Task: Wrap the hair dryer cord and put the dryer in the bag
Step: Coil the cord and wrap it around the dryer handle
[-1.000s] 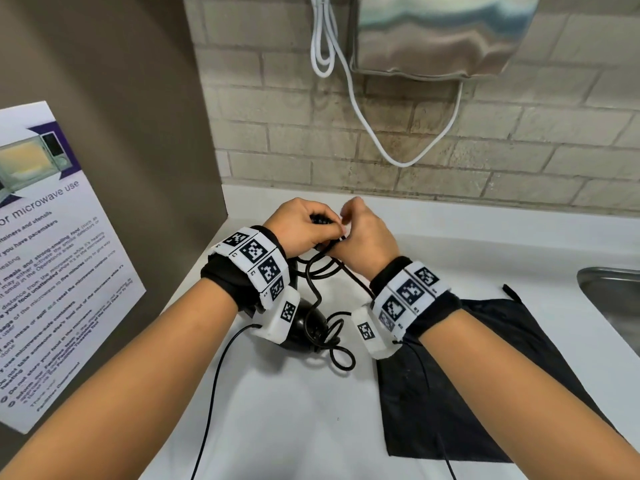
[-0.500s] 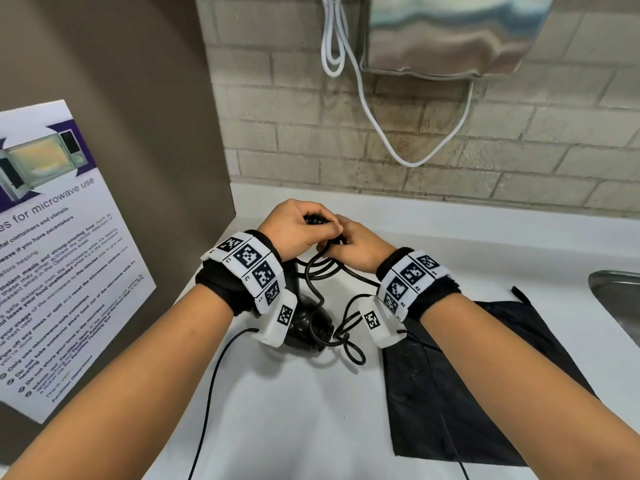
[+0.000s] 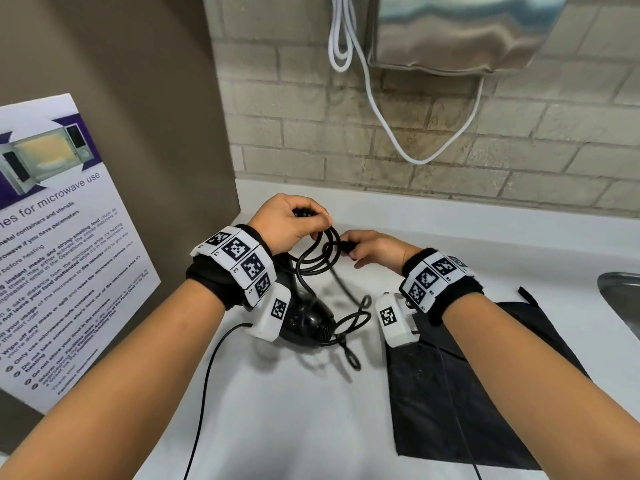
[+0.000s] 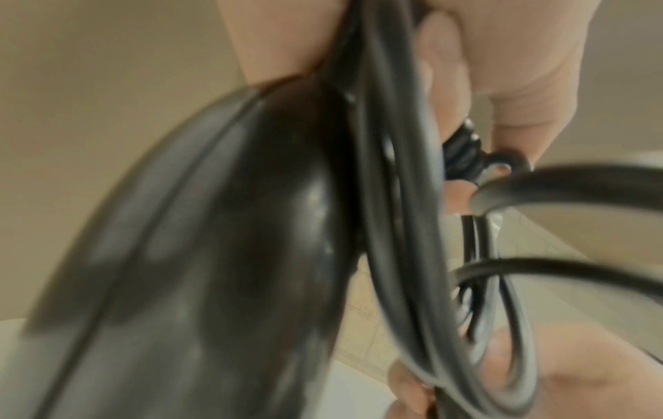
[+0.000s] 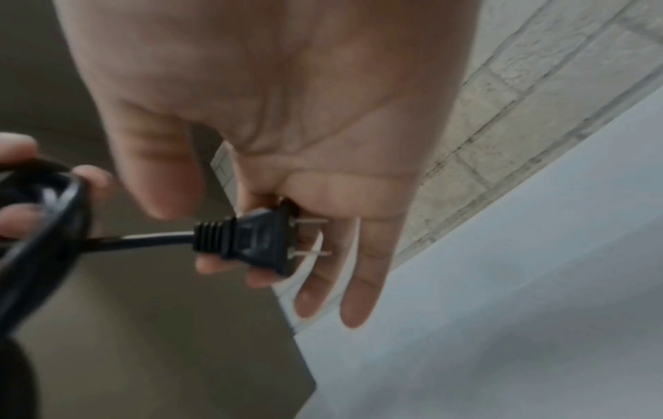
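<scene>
A black hair dryer (image 3: 306, 323) lies on the white counter (image 3: 311, 410), its body (image 4: 215, 241) filling the left wrist view. My left hand (image 3: 291, 227) grips the handle end together with loops of the black cord (image 3: 317, 258). To its right, my right hand (image 3: 372, 250) pinches the two-pin plug (image 5: 258, 243) at the cord's end, prongs toward the palm. More cord (image 3: 349, 327) lies in loose loops beside the dryer's rear. A flat black bag (image 3: 467, 393) lies on the counter under my right forearm.
A brown side wall with a microwave-use poster (image 3: 59, 244) stands at the left. Brick wall (image 3: 450, 143) behind, with a metal dispenser (image 3: 460, 32) and a hanging white cable (image 3: 377, 98). A steel sink edge (image 3: 620, 289) is at the right.
My right hand has drawn away to the right of the left hand, pulling the plug end of the cord out. The left hand keeps hold of the handle and loops.
</scene>
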A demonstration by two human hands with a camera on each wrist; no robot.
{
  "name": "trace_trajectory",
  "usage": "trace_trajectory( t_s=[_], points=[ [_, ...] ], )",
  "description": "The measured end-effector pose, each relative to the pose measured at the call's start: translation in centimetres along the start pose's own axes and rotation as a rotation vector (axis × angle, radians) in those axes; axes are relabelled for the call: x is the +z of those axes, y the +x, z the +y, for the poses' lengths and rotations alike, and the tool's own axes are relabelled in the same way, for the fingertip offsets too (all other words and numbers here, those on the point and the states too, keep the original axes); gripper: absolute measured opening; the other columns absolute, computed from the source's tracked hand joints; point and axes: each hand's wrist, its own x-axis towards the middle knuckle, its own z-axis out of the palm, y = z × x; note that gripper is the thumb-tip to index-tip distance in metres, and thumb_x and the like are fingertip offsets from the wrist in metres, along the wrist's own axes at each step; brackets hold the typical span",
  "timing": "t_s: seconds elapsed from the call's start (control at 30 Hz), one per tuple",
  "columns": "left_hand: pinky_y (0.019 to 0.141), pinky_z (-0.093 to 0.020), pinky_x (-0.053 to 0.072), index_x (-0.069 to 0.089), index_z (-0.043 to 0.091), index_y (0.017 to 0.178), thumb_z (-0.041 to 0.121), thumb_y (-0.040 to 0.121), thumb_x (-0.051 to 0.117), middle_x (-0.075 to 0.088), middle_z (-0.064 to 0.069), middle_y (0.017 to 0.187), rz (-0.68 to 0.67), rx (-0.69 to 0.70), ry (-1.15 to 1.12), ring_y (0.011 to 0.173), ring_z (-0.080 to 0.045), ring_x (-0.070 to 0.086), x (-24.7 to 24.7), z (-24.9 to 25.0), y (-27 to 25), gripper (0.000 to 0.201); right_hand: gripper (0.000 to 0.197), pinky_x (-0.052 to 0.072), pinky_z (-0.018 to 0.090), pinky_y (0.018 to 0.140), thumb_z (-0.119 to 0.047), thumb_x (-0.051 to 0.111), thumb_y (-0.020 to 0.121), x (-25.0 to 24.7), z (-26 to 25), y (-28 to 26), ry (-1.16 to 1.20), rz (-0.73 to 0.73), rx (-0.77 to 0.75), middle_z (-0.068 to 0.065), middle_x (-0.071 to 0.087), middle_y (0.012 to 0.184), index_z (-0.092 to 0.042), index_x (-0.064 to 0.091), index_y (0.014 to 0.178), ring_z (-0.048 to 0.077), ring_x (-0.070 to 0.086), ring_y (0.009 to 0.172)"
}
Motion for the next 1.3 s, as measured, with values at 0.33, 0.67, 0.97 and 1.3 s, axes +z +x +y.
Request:
trace_trajectory(
  t_s=[0.33, 0.67, 0.97, 1.3],
  points=[
    [0.037, 0.0, 0.027, 0.066, -0.004, 0.094, -0.002, 0.086, 0.058, 0.053, 0.017, 0.038, 0.042, -0.021, -0.009, 0.028, 0.004, 0.042, -0.8, -0.4, -0.6, 0.011, 0.02, 0.038, 0.027, 0.068, -0.013, 0.043, 0.093, -2.3, 3.2, 1.5, -0.451, 0.659, 0.439, 0.021, 0.059, 0.098, 0.0, 0.052, 0.081, 0.029, 0.048, 0.078],
    [0.035, -0.001, 0.026, 0.064, -0.004, 0.096, -0.001, 0.087, 0.057, 0.05, 0.015, 0.034, 0.035, -0.034, -0.036, 0.026, 0.004, 0.039, -0.6, -0.3, -0.4, 0.011, 0.053, 0.044, 0.028, 0.096, 0.007, 0.037, 0.087, -0.5, 1.3, 0.6, -0.442, 0.193, 0.018, 0.004, 0.056, 0.126, -0.024, 0.052, 0.127, 0.015, 0.05, 0.111],
    [0.034, -0.002, 0.026, 0.065, -0.01, 0.095, -0.001, 0.087, 0.058, 0.053, 0.015, 0.037, 0.022, -0.024, -0.02, 0.027, 0.003, 0.04, 0.1, 0.1, 0.0, 0.014, 0.032, 0.043, 0.028, 0.088, 0.0, 0.047, 0.092, 2.0, -2.3, 0.0, -0.194, -0.178, -0.1, -0.01, 0.058, 0.101, -0.02, 0.059, 0.115, 0.007, 0.049, 0.1],
    [0.033, -0.002, 0.026, 0.064, -0.012, 0.098, -0.002, 0.087, 0.058, 0.052, 0.013, 0.035, 0.046, -0.049, -0.052, 0.025, 0.001, 0.039, -0.2, 0.1, -0.4, 0.016, 0.019, 0.042, 0.024, 0.078, -0.015, 0.055, 0.09, -1.0, 0.9, 2.3, -0.536, 0.515, -0.022, 0.013, 0.069, 0.099, -0.006, 0.071, 0.096, 0.027, 0.061, 0.094]
  ],
)
